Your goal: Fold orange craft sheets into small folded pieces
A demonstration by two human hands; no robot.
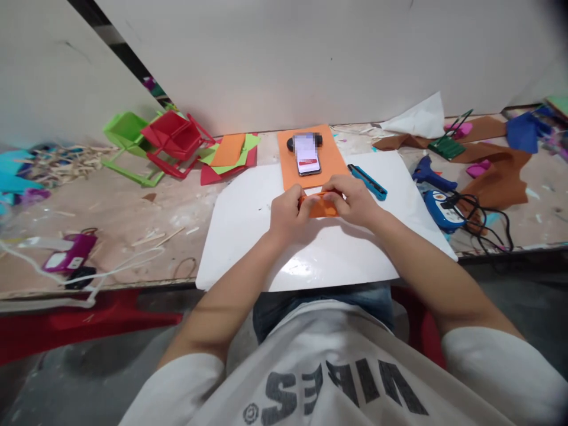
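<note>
Between my two hands is a small orange piece that looks like foam sheet or card, folded or bent. My left hand pinches its left end, thumb on the near face. At the right end my right hand grips it the same way; the fingers hide its far side. Both hands are just over a white board. Beyond them a phone with a lit screen rests on an orange sheet. A blue utility knife lies on the board near my right hand.
Small red and green model chairs stand at the back left, beside stacked coloured sheets. On the right are a blue glue gun, a blue device with black cable, and brown sheet scraps. A purple device lies left.
</note>
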